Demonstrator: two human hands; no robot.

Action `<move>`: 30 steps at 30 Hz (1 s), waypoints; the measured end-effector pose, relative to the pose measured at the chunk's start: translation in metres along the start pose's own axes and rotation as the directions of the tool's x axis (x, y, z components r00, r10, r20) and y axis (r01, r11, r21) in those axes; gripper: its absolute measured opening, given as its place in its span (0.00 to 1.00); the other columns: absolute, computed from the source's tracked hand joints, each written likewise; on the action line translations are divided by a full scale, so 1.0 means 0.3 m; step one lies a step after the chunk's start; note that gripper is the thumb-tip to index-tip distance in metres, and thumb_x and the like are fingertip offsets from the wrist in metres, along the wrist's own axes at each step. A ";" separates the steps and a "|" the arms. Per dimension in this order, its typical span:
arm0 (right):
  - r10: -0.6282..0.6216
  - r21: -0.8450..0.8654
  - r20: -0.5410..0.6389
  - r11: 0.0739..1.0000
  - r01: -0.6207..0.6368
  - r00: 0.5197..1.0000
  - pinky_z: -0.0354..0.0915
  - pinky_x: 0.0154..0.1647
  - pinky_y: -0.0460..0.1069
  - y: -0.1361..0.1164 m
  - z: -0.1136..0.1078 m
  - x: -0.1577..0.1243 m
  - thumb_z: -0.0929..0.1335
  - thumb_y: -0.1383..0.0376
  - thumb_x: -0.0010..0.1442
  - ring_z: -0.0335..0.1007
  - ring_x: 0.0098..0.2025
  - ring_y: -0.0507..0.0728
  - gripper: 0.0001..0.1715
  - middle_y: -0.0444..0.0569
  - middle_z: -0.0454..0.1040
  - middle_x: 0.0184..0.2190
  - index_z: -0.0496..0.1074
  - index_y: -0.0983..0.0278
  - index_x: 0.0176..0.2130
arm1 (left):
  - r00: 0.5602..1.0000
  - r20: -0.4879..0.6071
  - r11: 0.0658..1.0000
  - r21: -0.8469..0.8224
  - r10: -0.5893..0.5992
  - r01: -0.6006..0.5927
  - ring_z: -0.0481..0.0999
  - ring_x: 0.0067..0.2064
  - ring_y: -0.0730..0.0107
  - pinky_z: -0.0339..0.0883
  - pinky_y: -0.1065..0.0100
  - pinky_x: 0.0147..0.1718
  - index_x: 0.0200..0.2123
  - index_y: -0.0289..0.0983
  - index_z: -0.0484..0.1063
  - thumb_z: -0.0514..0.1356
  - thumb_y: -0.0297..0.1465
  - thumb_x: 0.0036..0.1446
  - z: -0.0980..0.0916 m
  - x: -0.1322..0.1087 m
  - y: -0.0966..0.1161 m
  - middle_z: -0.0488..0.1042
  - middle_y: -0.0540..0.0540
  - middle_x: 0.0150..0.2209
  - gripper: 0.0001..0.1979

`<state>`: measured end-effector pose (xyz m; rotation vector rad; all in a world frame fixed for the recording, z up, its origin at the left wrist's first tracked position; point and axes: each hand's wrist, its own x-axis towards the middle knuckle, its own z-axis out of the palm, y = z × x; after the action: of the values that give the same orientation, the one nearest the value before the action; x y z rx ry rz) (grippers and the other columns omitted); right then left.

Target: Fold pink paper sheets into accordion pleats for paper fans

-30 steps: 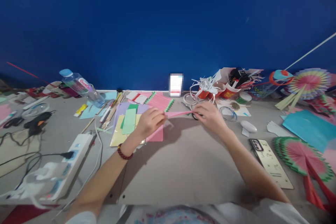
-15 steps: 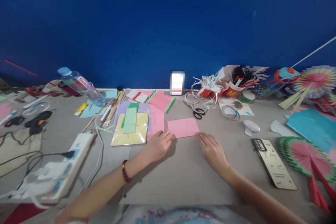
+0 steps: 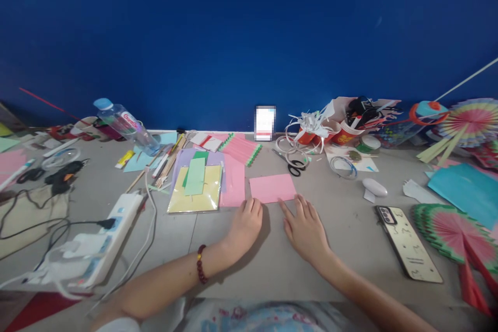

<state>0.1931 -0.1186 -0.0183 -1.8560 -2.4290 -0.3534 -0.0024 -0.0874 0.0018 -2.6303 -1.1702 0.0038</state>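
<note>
A pink rectangle of paper lies flat on the grey table in front of me. At its near left corner rests my left hand, closed, with fingers together and curled down; whatever may be under them is hidden. My right hand is open, its fingers spread, with the index fingertip and others touching the paper's near edge. Black-handled scissors lie just beyond the paper to the right. To its left, a clear packet of yellow paper carries light green strips.
A pleated pink strip with green edges lies at the back. On the left are a power strip with cables and a leaning bottle. On the right are a phone, a watermelon-coloured paper fan and cups of tools.
My left hand has drawn nearer to me and right, its fingers curling. My right hand has slid left along the paper's near edge and spread its fingers. The view has shifted slightly.
</note>
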 end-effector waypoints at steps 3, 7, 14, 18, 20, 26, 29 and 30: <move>0.007 -0.001 0.010 1.000 -0.007 1.000 0.54 0.60 0.59 -0.005 -0.001 0.000 0.65 0.61 0.62 0.59 0.61 0.68 0.29 0.62 0.68 0.57 0.64 0.58 0.61 | 0.999 -0.050 0.999 -0.028 0.017 -0.018 0.67 0.52 0.55 0.63 0.58 0.50 0.53 0.26 0.68 0.52 0.24 0.59 0.005 0.015 0.026 0.69 0.35 0.51 0.19; 0.056 0.021 0.008 0.998 -0.056 0.998 0.51 0.62 0.62 -0.014 -0.007 0.002 0.65 0.60 0.61 0.60 0.61 0.67 0.28 0.59 0.68 0.57 0.65 0.54 0.60 | 0.995 -0.091 0.992 -0.110 0.049 -0.059 0.63 0.58 0.54 0.57 0.57 0.57 0.56 0.24 0.66 0.50 0.32 0.62 0.047 0.037 0.085 0.67 0.34 0.57 0.23; 0.091 0.046 -0.039 0.995 -0.089 0.995 0.55 0.58 0.66 -0.023 -0.011 0.000 0.63 0.61 0.63 0.63 0.59 0.68 0.25 0.59 0.67 0.59 0.66 0.54 0.59 | 0.990 -0.094 0.965 -0.251 -0.108 0.082 0.65 0.55 0.54 0.59 0.56 0.56 0.58 0.26 0.64 0.53 0.34 0.59 0.070 0.041 0.134 0.69 0.36 0.54 0.26; 0.069 0.058 -0.101 0.996 -0.063 0.993 0.54 0.59 0.67 -0.026 0.002 -0.006 0.61 0.63 0.64 0.59 0.61 0.68 0.24 0.55 0.64 0.62 0.67 0.57 0.59 | 0.993 -0.077 0.964 -0.256 -0.093 0.070 0.65 0.54 0.53 0.60 0.55 0.55 0.58 0.26 0.63 0.55 0.33 0.58 0.052 0.039 0.130 0.69 0.35 0.53 0.26; 0.074 0.073 -0.124 0.995 -0.065 0.989 0.51 0.61 0.67 -0.027 0.010 -0.009 0.62 0.62 0.64 0.56 0.64 0.67 0.24 0.54 0.63 0.63 0.67 0.58 0.59 | 0.993 -0.081 0.966 -0.254 -0.082 0.059 0.64 0.54 0.52 0.59 0.54 0.54 0.58 0.26 0.63 0.55 0.32 0.57 0.051 0.039 0.128 0.69 0.35 0.53 0.27; 0.042 0.111 -0.071 0.993 -0.034 0.997 0.51 0.62 0.64 -0.026 0.011 -0.009 0.60 0.65 0.64 0.59 0.62 0.64 0.25 0.54 0.67 0.60 0.65 0.60 0.60 | 0.995 -0.064 0.960 -0.274 -0.076 0.056 0.64 0.52 0.54 0.60 0.55 0.52 0.60 0.27 0.60 0.55 0.33 0.58 0.055 0.047 0.119 0.69 0.36 0.51 0.29; 0.050 0.117 -0.062 0.992 -0.043 0.997 0.52 0.60 0.66 -0.028 0.001 -0.007 0.59 0.67 0.64 0.62 0.60 0.65 0.26 0.55 0.68 0.59 0.66 0.60 0.60 | 0.997 -0.041 0.950 -0.306 -0.070 0.054 0.66 0.48 0.57 0.62 0.57 0.49 0.61 0.27 0.60 0.55 0.33 0.57 0.044 0.056 0.106 0.70 0.38 0.49 0.29; 0.049 0.119 -0.061 0.992 -0.041 0.997 0.52 0.59 0.66 -0.028 -0.002 -0.006 0.59 0.67 0.64 0.62 0.60 0.65 0.26 0.55 0.69 0.59 0.66 0.60 0.60 | 0.997 -0.038 0.947 -0.315 -0.070 0.054 0.66 0.47 0.57 0.63 0.57 0.48 0.60 0.27 0.60 0.55 0.32 0.57 0.039 0.058 0.101 0.70 0.38 0.49 0.29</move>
<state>0.1854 -0.1226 -0.0191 -1.8184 -2.3091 -0.2569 0.0302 -0.0912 -0.0150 -2.8417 -1.3333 -0.2812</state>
